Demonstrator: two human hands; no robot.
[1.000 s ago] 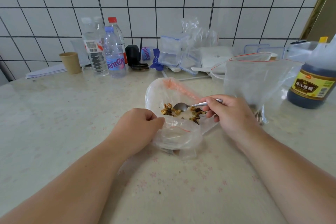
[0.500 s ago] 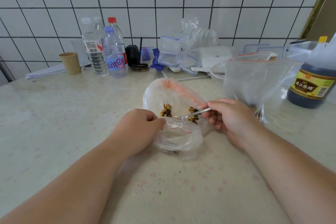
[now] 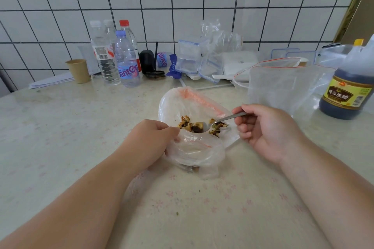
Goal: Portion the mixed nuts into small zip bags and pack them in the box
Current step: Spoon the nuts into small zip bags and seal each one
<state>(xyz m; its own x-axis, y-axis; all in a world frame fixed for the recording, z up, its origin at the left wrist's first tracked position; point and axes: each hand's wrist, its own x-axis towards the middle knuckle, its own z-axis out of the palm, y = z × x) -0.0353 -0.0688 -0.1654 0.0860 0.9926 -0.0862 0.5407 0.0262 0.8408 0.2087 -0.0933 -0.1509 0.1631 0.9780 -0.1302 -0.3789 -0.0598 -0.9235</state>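
Pinched between thumb and curled fingers of the right hand (image 3: 269, 131), a slim metal spoon (image 3: 222, 121) reaches leftward, its bowl down among the mixed nuts (image 3: 191, 124). Those nuts, brown and tan pieces, lie in a loose heap inside a large clear plastic bag with a pink zip strip (image 3: 182, 103), which lies open on the pale floral-patterned tabletop (image 3: 60, 127). The left hand (image 3: 150, 143) curls round the mouth of a small clear zip bag with a thin red line (image 3: 196, 149), gripping it just near of the heap so its opening faces the spoon.

Judging by what shows, the portioning is in hand. The small bag looks almost empty through its top, though a few dark bits show at its near bottom edge; how much it holds cannot be told. Only a modest amount of nuts remains in the big bag. To the right stands another large clear zip bag with a red rim (image 3: 283, 85), upright and seemingly empty. Clear plastic boxes with blue edging (image 3: 190, 56) sit at the far side against the tiled wall, with no filled bags visible in them, so packing seems not yet begun. Sealing this bag and boxing it remain.
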